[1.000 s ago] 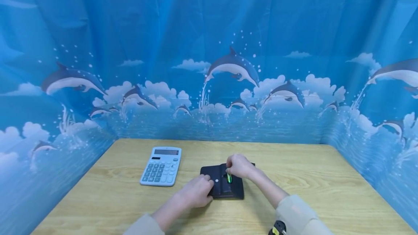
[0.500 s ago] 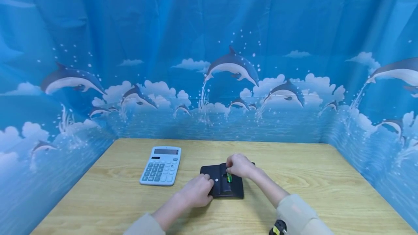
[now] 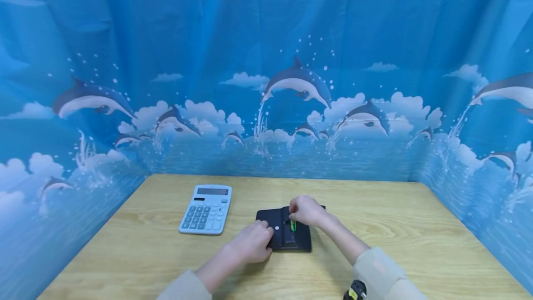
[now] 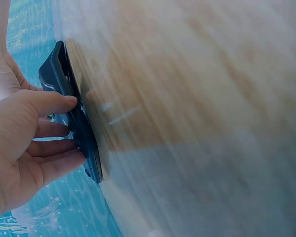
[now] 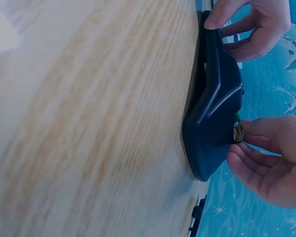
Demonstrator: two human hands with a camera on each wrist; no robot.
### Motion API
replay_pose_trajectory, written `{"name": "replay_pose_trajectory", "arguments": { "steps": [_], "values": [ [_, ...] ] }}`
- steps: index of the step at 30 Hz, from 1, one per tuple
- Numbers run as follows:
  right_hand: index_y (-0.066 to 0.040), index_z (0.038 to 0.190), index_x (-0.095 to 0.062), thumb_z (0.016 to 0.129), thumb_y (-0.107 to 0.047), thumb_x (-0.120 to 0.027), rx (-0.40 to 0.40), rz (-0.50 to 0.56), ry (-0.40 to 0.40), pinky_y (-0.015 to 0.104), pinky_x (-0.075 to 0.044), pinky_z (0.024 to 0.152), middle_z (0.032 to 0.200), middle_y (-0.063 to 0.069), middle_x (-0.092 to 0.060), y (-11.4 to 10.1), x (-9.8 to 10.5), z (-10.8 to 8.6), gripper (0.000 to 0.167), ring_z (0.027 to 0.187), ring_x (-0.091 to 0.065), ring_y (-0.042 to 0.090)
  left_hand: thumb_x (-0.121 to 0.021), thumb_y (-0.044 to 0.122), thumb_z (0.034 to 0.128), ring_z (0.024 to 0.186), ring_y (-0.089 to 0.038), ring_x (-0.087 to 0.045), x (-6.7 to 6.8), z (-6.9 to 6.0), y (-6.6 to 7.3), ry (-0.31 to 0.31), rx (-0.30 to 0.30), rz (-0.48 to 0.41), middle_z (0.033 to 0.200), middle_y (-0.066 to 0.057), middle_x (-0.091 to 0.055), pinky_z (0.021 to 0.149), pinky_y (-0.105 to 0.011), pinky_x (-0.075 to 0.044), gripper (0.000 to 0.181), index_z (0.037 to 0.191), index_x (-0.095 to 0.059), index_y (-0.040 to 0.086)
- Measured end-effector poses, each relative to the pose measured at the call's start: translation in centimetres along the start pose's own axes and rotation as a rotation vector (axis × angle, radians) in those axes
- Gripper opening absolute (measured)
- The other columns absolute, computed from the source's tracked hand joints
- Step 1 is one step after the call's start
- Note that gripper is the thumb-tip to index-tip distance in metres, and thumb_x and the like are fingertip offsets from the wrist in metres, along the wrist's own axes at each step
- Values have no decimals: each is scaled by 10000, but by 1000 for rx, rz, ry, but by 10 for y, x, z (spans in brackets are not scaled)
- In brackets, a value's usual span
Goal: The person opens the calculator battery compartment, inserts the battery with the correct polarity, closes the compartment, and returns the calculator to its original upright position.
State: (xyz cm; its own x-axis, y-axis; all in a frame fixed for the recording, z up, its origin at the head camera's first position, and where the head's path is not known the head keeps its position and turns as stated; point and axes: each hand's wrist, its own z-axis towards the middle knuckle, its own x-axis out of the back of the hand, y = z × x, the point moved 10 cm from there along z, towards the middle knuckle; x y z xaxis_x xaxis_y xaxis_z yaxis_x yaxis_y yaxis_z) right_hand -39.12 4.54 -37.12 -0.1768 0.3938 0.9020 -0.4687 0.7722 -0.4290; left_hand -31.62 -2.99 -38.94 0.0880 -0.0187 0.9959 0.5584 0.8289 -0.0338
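A black device with a raised middle section (image 3: 288, 240) lies on the wooden table in the head view; its exact kind is unclear. My left hand (image 3: 251, 243) holds its near left edge, the thumb (image 4: 64, 102) along the side and several fingers over the upper face. My right hand (image 3: 307, 211) is above the device's far right part, pinching a green battery (image 3: 293, 225) at a slot in the raised section. In the right wrist view the battery (image 5: 238, 129) pokes up between the device and the fingertips. How deep it sits is hidden.
A pale blue calculator (image 3: 206, 210) lies on the table (image 3: 137, 249) to the left. Behind the right hand a small black piece (image 5: 198, 216) lies on the table. A dolphin-print blue curtain (image 3: 250, 59) encloses the back and sides.
Both hands keep their places on the device and the battery. The battery looks slightly shifted or turned under the right fingers. The head view has tilted a little.
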Motion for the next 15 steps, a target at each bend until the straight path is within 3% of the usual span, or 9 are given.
{"name": "replay_pose_trajectory", "arguments": {
  "steps": [15],
  "values": [
    [-93,759,-634,828,-90,-678,86,-59,34,288,-441,558,685,-30,-566,-9,2,-3,82,600,-494,105,-772,340,717,736,-132,-527,5,2,2,48,-7,30,797,-48,-566,690,-251,-482,368,909,-670,43]
  ]
}}
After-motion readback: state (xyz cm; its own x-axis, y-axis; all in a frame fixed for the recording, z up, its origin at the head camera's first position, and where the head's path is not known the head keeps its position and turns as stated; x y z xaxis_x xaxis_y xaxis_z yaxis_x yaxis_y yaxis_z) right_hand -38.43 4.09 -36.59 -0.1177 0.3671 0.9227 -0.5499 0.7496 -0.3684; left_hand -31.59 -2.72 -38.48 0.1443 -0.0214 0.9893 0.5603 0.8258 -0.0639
